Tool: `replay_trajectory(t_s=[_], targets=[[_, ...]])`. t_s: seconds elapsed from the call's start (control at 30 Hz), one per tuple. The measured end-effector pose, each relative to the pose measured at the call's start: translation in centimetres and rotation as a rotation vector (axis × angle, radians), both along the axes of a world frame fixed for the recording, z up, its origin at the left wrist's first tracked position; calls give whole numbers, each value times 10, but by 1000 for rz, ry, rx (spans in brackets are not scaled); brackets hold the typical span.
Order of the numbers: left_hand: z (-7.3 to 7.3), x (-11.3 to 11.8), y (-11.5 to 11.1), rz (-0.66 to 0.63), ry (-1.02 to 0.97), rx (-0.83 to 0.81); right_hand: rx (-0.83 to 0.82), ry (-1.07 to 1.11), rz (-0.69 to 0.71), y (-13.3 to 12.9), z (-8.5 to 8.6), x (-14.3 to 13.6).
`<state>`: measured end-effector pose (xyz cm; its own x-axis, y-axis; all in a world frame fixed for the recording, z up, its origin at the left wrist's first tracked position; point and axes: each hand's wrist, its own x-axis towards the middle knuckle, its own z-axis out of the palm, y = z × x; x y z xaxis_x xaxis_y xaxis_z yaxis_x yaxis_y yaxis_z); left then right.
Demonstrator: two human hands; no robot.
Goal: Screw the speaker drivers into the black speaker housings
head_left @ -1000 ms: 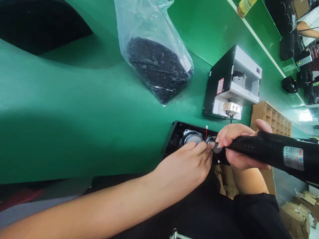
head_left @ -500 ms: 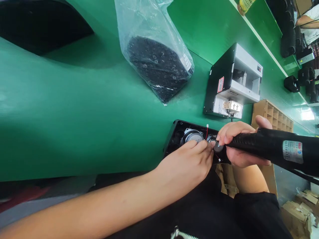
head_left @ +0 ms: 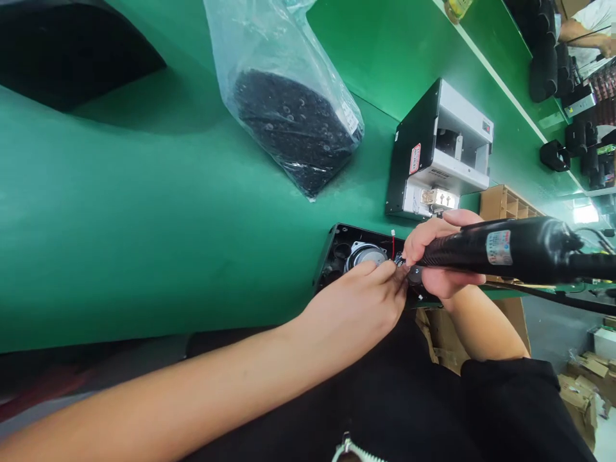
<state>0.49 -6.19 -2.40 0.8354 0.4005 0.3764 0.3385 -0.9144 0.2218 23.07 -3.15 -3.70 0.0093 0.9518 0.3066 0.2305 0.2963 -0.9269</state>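
A black speaker housing (head_left: 332, 256) lies open on the green table near its front edge, with a round silver speaker driver (head_left: 366, 255) inside and a red wire (head_left: 393, 244) standing up from it. My left hand (head_left: 360, 295) reaches over the housing with its fingers pinched together beside a second, partly covered driver; what they hold is hidden. My right hand (head_left: 433, 253) is wrapped round a black cylindrical power screwdriver (head_left: 462, 249), held nearly level, its front end by my left fingertips. The tool's tip is hidden by the fingers.
A plastic bag (head_left: 298, 128) of black parts lies behind the housing. Right of it stands a black and silver machine (head_left: 418, 154), with a divided cardboard box (head_left: 505, 202) beyond. A dark object (head_left: 72, 58) is at the back left. Another person's arm (head_left: 584, 38) shows at the far right.
The screwdriver has swung, so its rear end and cable now show, and my right hand has shifted slightly left with it. My left hand still pinches at the housing. The whole view has shifted slightly.
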Motion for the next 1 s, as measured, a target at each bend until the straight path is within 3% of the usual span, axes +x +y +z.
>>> replay_trajectory(t_s=[0.2,0.43,0.53,0.63,0.7,0.77,0.87,1.0], targets=[[-2,-2,0,-3,-17,1,64,79,-34,-1,-6,-2],[4,5,-1,-20,-17,-59,100,75,-92,-5,11,-11],[3,14,-3,-41,4,-80,187,93,-108,-4,36,-19],[1,22,-2,-69,21,-84,338,111,-176,4,77,-22],[1,25,0,-93,29,-90,459,77,-255,17,104,-22],[1,27,1,-103,35,-98,560,45,-350,35,119,-21],[2,27,2,-98,38,-99,549,63,-383,60,118,-17],[3,26,3,-100,33,-90,467,153,-181,75,99,-13]])
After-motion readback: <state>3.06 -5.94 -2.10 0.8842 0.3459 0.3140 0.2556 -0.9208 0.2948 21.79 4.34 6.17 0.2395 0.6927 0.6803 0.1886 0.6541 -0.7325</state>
